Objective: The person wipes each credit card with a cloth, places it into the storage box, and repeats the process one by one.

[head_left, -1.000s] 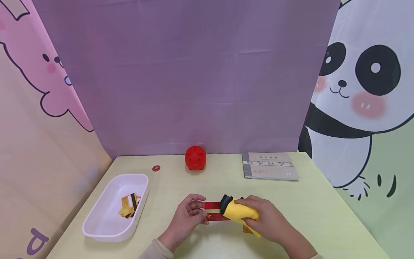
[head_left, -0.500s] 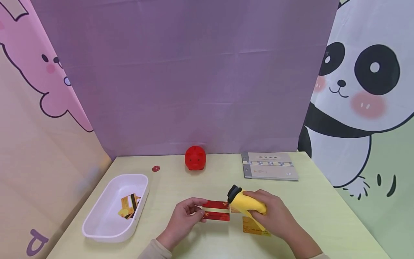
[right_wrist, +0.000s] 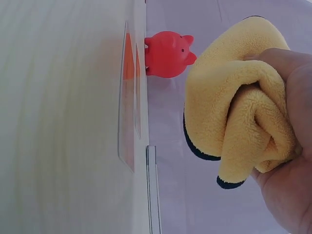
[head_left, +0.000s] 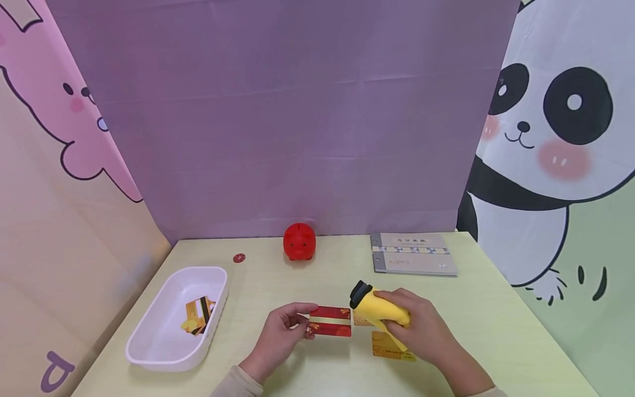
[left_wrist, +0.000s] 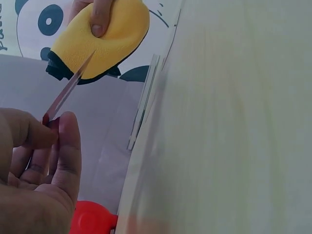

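In the head view my left hand (head_left: 280, 336) pinches a red card (head_left: 333, 331) by its left edge, between thumb and fingers. A pale stripe runs across the card's middle. In the left wrist view the card (left_wrist: 70, 90) shows almost edge-on, above the tabletop. My right hand (head_left: 420, 328) grips a bunched yellow cloth (head_left: 381, 311) with black edging, just right of the red card. Below the cloth lies a gold card (head_left: 389, 348), partly covered by a cloth corner. Another orange card (head_left: 361, 321) is mostly hidden behind the cloth.
A white tray (head_left: 149, 361) on the left holds several gold cards (head_left: 199, 311). At the back stand a red piggy bank (head_left: 300, 242) and, to its right, a grey notebook (head_left: 414, 262). A small red disc (head_left: 239, 258) lies at the back left.
My right hand has drawn the cloth off the red card, to the right, uncovering the card's right end. The gold card below shows more. In the last half second little has moved.
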The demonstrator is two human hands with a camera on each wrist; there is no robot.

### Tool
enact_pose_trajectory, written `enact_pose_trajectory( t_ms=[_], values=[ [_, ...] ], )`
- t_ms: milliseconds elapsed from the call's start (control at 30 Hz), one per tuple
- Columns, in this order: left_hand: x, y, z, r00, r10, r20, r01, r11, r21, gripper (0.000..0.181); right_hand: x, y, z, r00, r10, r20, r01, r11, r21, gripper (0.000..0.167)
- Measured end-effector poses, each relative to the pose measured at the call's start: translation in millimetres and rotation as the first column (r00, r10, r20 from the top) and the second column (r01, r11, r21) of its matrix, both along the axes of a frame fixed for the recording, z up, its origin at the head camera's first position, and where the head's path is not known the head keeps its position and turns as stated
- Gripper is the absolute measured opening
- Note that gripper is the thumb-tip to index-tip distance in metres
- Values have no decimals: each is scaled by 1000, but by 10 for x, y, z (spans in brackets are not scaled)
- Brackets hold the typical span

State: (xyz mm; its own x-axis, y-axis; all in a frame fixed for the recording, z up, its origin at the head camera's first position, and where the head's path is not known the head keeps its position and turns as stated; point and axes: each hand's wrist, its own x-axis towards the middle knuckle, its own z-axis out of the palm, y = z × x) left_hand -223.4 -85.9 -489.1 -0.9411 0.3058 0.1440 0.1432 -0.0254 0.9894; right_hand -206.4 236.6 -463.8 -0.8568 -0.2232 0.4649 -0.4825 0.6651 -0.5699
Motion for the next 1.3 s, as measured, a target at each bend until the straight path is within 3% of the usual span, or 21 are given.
enact_pose_trajectory(
  t_ms=[267, 500, 700, 967, 1300],
  values=[
    [-8, -15, 19, 999, 21, 24, -21, 1000, -13, 31, -11, 3, -8, 1000, -8, -8, 8, 1000, 7, 61],
    [-47, -11, -28, 998, 60, -36, -60, 998, 20, 19, -31, 20, -29, 1000, -8, -19, 8, 1000, 2, 61],
    [-56, -13, -47, 999, 45, 15, -46, 995, 87, 18, -34, 20, -35, 1000, -2, -10, 2, 1000, -2, 62],
    [-55, -21, -38, 999, 13, 30, -16, 996, 92, 42, -30, 19, -37, 1000, -1, -7, 1, 1000, -3, 62],
    [-48, -24, -35, 999, 11, 48, -16, 996, 92, 42, -19, 7, -29, 1000, -2, 0, 2, 1000, -12, 63]
  ],
)
